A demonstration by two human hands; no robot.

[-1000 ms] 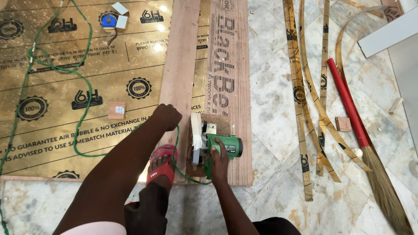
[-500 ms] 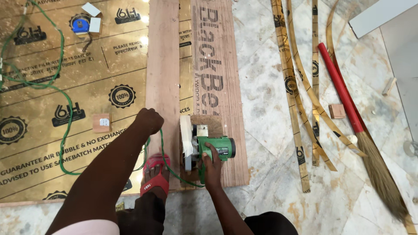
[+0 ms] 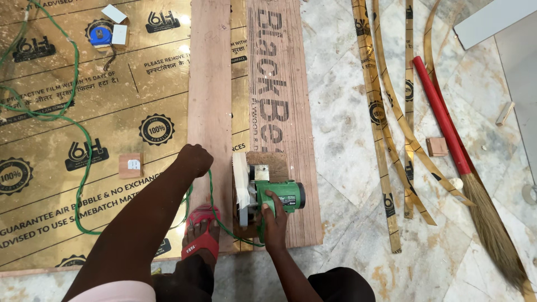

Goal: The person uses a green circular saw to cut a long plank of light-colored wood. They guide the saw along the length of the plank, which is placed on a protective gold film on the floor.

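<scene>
My right hand (image 3: 273, 219) grips the handle of a green circular saw (image 3: 269, 193) that sits at the near end of a brown plywood board (image 3: 282, 106) on the floor. My left hand (image 3: 195, 160) is closed and presses down on a long plain wooden plank (image 3: 210, 84) beside the saw, with the saw's green cord (image 3: 215, 207) running by it. My foot in a red sandal (image 3: 201, 237) stands on the plank's near end. A gold mirror-like sheet (image 3: 84, 112) with printed film lies under plank and board.
A green cable (image 3: 67, 106) loops over the gold sheet. A small wooden block (image 3: 130, 166) and a blue tape measure (image 3: 99, 34) lie on it. On the marble floor to the right lie several thin gold strips (image 3: 386, 140), a red-handled broom (image 3: 453, 151) and a small wood offcut (image 3: 437, 146).
The view has shifted slightly, so everything sits more to the left and lower. The saw and both hands keep the same hold at the board's near end.
</scene>
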